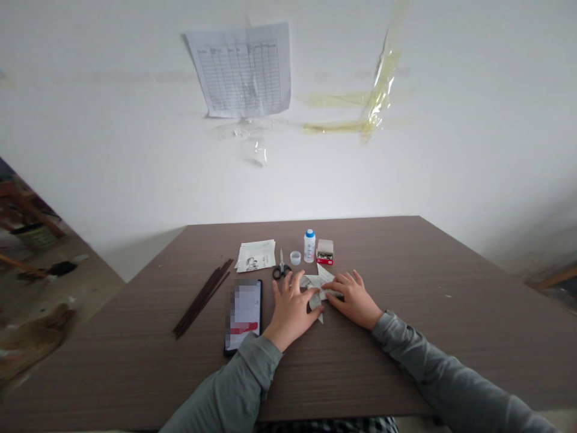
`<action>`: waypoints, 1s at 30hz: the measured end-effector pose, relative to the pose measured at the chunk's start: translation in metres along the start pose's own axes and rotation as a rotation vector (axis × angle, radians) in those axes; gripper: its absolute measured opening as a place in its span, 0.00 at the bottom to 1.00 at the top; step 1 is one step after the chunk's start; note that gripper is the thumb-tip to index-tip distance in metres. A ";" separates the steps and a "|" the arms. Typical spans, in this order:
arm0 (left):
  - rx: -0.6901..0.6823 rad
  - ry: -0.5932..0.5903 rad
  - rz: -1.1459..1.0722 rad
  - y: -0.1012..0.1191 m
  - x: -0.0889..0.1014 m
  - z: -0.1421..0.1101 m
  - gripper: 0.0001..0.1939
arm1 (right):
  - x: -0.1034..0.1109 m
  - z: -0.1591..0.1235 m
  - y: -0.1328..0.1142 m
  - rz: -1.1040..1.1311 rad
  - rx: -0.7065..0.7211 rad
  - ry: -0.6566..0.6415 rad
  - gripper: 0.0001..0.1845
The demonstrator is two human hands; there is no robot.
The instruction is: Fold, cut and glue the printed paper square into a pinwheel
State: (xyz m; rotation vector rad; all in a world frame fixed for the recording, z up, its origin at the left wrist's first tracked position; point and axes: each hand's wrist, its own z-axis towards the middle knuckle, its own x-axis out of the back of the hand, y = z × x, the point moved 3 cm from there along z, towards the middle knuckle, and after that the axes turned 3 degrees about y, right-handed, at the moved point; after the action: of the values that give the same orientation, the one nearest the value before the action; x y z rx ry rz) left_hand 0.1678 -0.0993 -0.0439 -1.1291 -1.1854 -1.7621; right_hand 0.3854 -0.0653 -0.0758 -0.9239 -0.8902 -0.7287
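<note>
A folded white paper (318, 287) is pressed onto the brown wood-grain table (406, 264) by the bare left hand (292, 314) and bare right hand (354, 299), fingers spread.

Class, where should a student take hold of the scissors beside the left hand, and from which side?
Grip the black finger loops of the scissors, coming from the near side. They lie on the table with the narrow blades pointing away, so the loops face the left hand.

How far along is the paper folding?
Done: the paper is already folded into a pointed, layered shape. In hand: the left hand and right hand rest on it, pressing its edges. Left: scissors, bottle, sticks and sheets lie untouched nearby.
</note>
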 end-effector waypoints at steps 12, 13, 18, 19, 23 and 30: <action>0.030 -0.038 0.008 0.004 0.008 -0.001 0.24 | 0.005 0.000 -0.007 -0.044 0.026 -0.006 0.15; 0.029 -0.039 0.011 0.004 0.009 -0.001 0.24 | 0.005 0.000 -0.007 -0.048 0.031 -0.003 0.15; 0.009 -0.053 0.010 0.004 0.011 0.002 0.23 | 0.008 -0.001 -0.009 -0.060 0.061 -0.002 0.13; 0.006 -0.051 0.006 0.004 0.011 0.003 0.23 | 0.009 -0.001 -0.009 -0.062 0.062 -0.004 0.13; 0.012 -0.050 0.004 0.003 0.011 0.004 0.23 | 0.006 -0.001 -0.003 -0.030 0.043 -0.023 0.15; 0.023 -0.041 0.002 0.001 0.007 -0.001 0.24 | -0.002 0.000 0.008 0.045 0.009 -0.021 0.15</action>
State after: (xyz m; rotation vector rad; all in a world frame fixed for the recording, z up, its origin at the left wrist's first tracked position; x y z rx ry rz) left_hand 0.1662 -0.1008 -0.0370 -1.1576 -1.2261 -1.7272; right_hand 0.3912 -0.0616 -0.0802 -0.9423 -0.8876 -0.6769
